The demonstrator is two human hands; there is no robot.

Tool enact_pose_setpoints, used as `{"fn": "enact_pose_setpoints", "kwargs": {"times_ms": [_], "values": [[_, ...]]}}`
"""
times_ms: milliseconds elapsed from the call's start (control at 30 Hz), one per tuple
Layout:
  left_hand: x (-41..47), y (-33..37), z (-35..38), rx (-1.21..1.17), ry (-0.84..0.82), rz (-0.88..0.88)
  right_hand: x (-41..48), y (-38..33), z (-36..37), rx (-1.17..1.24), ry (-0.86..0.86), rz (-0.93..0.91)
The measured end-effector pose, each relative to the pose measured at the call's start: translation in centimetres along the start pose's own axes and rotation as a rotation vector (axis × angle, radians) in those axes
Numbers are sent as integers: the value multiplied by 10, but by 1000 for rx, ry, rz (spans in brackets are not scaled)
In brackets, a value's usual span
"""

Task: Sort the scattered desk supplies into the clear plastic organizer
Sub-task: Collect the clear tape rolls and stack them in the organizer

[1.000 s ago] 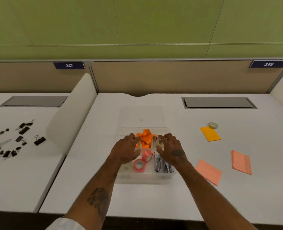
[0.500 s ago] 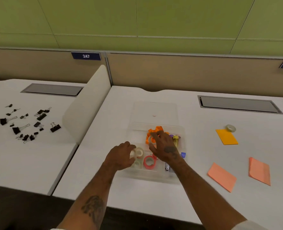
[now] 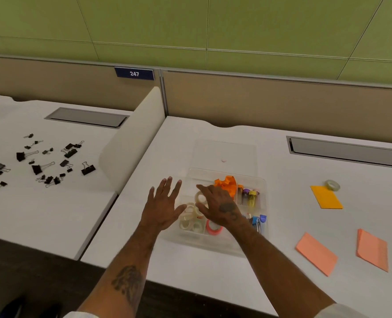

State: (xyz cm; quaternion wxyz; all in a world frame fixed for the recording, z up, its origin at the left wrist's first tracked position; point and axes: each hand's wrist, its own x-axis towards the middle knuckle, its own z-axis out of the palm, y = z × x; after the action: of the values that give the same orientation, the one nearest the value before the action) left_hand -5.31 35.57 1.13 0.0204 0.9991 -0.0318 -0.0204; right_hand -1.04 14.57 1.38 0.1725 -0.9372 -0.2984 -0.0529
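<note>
head view: your left hand (image 3: 161, 208) is spread flat; your right hand (image 3: 218, 204) rests open over the clear organizer (image 3: 262, 235) holding tape rolls (image 3: 191, 220).

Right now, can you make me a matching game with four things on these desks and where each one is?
Things:
1. black binder clips
2. pink tape roll
3. yellow sticky pad
4. left hand

Places:
A. inside the clear organizer
B. spread open at the organizer's left edge
C. scattered on the left desk
D. on the right desk, beside a small clear tape roll

Pairs: 1-C, 2-A, 3-D, 4-B
</note>
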Motion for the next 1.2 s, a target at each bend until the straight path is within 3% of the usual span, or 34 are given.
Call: {"fn": "enact_pose_setpoints", "kwargs": {"times_ms": [233, 567, 933, 1200], "values": [[3, -3, 1, 8, 40, 3, 1, 2, 7, -32, -85, 101], [27, 29, -5, -23, 49, 119, -33, 39, -18, -118, -56, 326], [78, 125, -3, -44, 26, 327, -96, 118, -51, -261, -36, 580], [122, 199, 19, -56, -2, 309, -125, 197, -76, -278, -39, 696]]}}
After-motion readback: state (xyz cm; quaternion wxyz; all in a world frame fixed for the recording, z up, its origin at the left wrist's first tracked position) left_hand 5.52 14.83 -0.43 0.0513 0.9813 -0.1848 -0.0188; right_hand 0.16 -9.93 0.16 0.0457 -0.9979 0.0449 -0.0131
